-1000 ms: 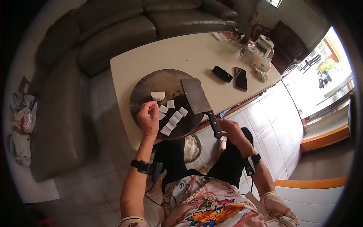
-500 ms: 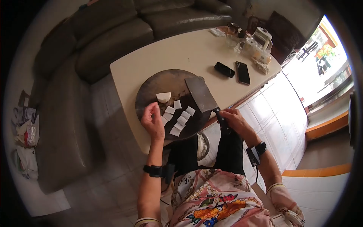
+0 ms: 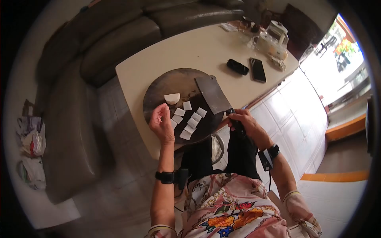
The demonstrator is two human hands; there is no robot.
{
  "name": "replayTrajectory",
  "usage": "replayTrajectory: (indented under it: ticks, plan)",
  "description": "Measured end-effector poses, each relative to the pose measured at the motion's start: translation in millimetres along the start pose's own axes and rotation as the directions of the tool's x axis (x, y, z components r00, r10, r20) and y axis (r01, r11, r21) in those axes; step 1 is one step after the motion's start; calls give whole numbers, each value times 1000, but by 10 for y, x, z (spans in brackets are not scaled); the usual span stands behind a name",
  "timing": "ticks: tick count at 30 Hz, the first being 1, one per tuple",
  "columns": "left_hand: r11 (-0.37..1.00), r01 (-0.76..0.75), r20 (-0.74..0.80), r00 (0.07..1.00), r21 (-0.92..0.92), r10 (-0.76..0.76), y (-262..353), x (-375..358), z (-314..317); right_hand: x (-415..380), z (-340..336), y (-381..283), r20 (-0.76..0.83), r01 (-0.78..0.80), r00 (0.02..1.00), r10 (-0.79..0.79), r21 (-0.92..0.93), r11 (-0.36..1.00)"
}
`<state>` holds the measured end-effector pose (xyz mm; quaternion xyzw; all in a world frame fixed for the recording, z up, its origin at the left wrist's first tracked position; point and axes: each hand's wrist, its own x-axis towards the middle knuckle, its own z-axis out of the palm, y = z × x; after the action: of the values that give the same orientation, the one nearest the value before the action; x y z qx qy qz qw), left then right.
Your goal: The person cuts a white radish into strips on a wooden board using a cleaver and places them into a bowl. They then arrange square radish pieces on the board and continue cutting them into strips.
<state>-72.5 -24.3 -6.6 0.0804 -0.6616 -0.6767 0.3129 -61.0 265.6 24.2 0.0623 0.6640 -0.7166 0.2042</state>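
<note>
Right Hand (image 3: 249, 125) on a Cleaver (image 3: 212, 95), with White Slices (image 3: 193, 122) on a Round Board (image 3: 174, 81)

Head view. The fingers of the right hand are grasping the cleaver by its black handle, while its blade is lying across the right side of the round board. The left hand (image 3: 162, 123) is appearing over the board's left side, its fingers bending inward; whether they are grasping anything one cannot tell. The white slices are lying between the left hand and the blade, several forming a slanting row. Just beyond the left fingers, a half-round white block (image 3: 172, 98) is sitting apart from the slices. The round board is resting on the near part of the pale desk (image 3: 174, 51). Farther right, a black case (image 3: 237, 67) and a phone (image 3: 257, 70) are lying side by side; a jug (image 3: 276, 28) is standing near the far right corner. Below the desk, a bowl (image 3: 222, 147) is showing between the person's legs.
</note>
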Motion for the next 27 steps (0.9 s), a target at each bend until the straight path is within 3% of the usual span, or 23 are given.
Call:
replayTrajectory:
  ticks: [1, 3, 4, 7, 9, 11, 13, 14, 16, 17, 19, 20, 21, 22, 27]
  plan:
    - [1000, 1, 25, 1000, 12, -1, -16, -18, -14, -34, -29, 40, -12, -3, 1000, 4, 25, 1000]
    - [1000, -10, 73, 997, 6, 9, -35, 0, -5, -64, -73, 30, 123, -73, 990, 67, 43, 996]
    - [1000, -13, 83, 996, 13, 12, -46, 0, -4, -118, -65, 35, 96, -125, 988, 117, 78, 989]
    - [1000, -10, 104, 994, -20, 12, 28, -23, -3, -294, -150, 10, 210, -131, 972, 102, 127, 983]
    - [899, -356, 320, 908, 256, 269, 247, -73, 39, -403, -127, -110, 194, -103, 977, 84, 86, 991]
    - [875, -421, 415, 859, 241, 299, 344, -170, 151, -502, -111, -237, 173, -78, 982, 69, 46, 996]
    - [749, -601, 615, 710, 279, 341, 418, -291, 262, -568, -94, -335, 107, -35, 993, 44, -79, 996]
    - [749, -601, 622, 707, 279, 336, 404, -345, 314, -577, -95, -337, 104, -40, 993, 47, -71, 997]
    - [681, -643, 650, 690, 350, 318, 365, -426, 407, -610, -110, -337, 100, 37, 995, -10, -276, 961]
    - [683, -643, 659, 685, 346, 311, 331, -430, 424, -657, -81, -390, 92, 29, 996, -5, -267, 963]
    - [634, -679, 690, 658, 370, 302, 258, -414, 449, -752, -1, -495, 77, 32, 997, 6, -477, 878]
    - [619, -696, 707, 639, 364, 302, 258, -403, 455, -760, 3, -436, 72, 23, 997, 12, -466, 885]
    - [619, -697, 717, 633, 363, 292, 241, -392, 455, -760, 11, -363, 131, 263, 964, -232, -612, 746]
    - [607, -710, 719, 624, 358, 306, 226, -384, 458, -771, 21, -304, 230, 458, 866, -444, -718, 523]
    - [570, -742, 727, 601, 352, 333, 227, -415, 450, -1004, 234, -462, 236, 391, 902, -362, -801, 453]
